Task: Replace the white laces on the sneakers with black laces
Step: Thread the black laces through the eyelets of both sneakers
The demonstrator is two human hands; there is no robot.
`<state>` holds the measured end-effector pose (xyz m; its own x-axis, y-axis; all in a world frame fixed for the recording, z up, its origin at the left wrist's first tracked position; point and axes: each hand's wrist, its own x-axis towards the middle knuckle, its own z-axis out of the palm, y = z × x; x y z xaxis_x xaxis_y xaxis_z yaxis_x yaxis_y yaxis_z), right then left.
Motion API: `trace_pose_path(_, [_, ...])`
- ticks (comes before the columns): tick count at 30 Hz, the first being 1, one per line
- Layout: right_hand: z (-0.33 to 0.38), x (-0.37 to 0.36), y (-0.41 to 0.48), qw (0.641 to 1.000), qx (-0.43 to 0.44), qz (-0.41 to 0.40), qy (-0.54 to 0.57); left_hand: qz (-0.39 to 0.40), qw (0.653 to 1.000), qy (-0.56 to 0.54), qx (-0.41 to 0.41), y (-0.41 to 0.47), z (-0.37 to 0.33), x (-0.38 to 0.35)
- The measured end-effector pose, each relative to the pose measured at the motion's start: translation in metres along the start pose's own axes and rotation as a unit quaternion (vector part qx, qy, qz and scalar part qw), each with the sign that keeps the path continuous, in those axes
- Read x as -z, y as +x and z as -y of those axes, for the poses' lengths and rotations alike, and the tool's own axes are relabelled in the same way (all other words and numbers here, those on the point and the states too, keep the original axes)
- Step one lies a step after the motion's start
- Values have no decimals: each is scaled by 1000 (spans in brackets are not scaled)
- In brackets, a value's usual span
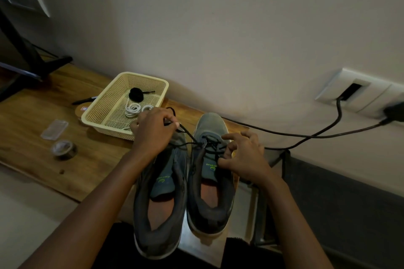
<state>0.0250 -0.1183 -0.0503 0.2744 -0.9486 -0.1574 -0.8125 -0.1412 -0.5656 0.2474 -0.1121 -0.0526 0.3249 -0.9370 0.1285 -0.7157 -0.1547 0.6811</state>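
The black lace [188, 134] crosses only the toe-end eyelets of the right sneaker [211, 181], just right of the basket [105, 126]. My left grip [153, 131] pinches its end. My right grip [242, 155] curls at the eyelets, though I cannot tell what it holds. The white laces [134, 109] and a black coil [136, 94] lie in the basket. The left sneaker [160, 192] looks unlaced.

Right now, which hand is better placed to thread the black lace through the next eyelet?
Left. The left hand pinches the black lace near its free end, pulled taut from the right sneaker. The right hand sits by the eyelets; whether its fingers hold anything is unclear.
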Motion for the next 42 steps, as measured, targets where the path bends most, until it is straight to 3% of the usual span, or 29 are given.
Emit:
trace_pose_path(5, [-2, -2, 1, 1000, -9, 4, 11, 69, 988, 4, -141, -8, -10, -4])
trace_pose_path(9, [-1, 0, 0, 1000, -7, 5, 6, 116, 968, 102, -200, -17, -18, -11])
trace_pose_path(12, [1, 0, -1, 1000, -4, 1, 2, 132, 961, 129, -206, -18, -21, -15])
trace_pose_path(18, [5, 8, -4, 1000, -5, 6, 8, 90, 975, 94, -178, -15, -16, -12])
trace_pose_path(25, [3, 13, -6, 999, -15, 26, 21, -12, 994, 82, -65, -2, -5, 2])
trace_pose_path(27, [5, 14, -7, 999, -11, 31, 17, 0, 996, 72, -58, -5, -8, 0])
trace_pose_path(31, [5, 14, -6, 999, -12, 41, 14, 73, 989, 25, -126, -12, -16, -9])
trace_pose_path(35, [4, 12, -5, 999, -5, 51, 7, 145, 972, 78, -168, -20, -19, -15])
trace_pose_path(42, [5, 17, -10, 998, 0, 60, 15, 167, 970, 100, -148, -24, -24, -18])
